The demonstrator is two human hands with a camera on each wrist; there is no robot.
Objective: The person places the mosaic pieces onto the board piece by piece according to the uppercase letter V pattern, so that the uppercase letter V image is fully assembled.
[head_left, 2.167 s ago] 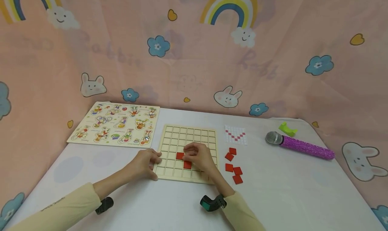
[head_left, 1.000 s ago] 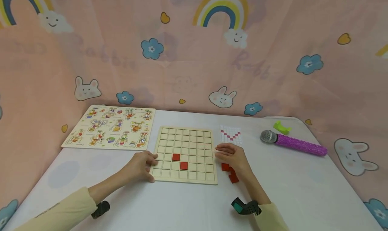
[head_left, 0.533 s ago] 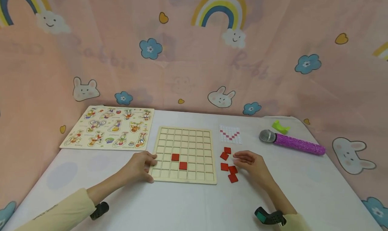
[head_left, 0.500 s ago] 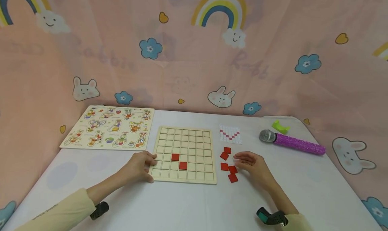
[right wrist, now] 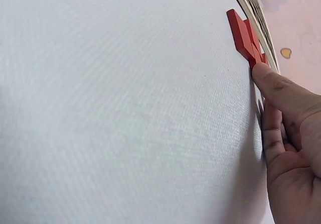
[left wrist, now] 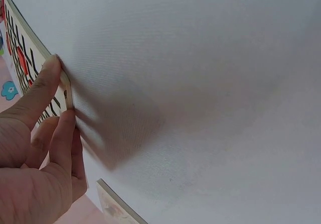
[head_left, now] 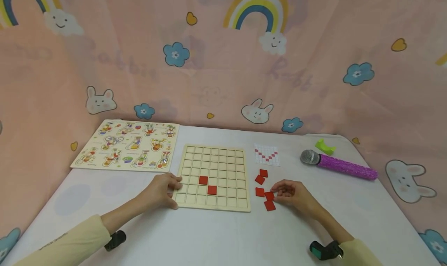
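Observation:
A pale wooden grid board (head_left: 223, 169) lies on the table with two red square tiles (head_left: 212, 190) set diagonally in its cells. My left hand (head_left: 161, 190) holds its left edge near the front corner; in the left wrist view, the thumb lies over the board's edge (left wrist: 67, 91) with fingers beside it. Right of the board are several loose red tiles (head_left: 260, 192). My right hand (head_left: 295, 196) has thumb and forefinger at the edges of one red tile (head_left: 269, 196), pinching it. In the right wrist view the thumb touches a red tile (right wrist: 255, 48); the forefinger's contact is hidden there.
A small pattern card (head_left: 267, 154) with a pink V lies behind the loose tiles. At the back left is a picture puzzle board (head_left: 127, 145). A purple glittery microphone (head_left: 343, 167) and a bright green piece (head_left: 325, 146) lie on the right. A printed cloth hangs behind.
The right hand has left the grid board and moved right, past the loose tiles, then slightly down to one tile's right side. The left hand keeps its place on the board.

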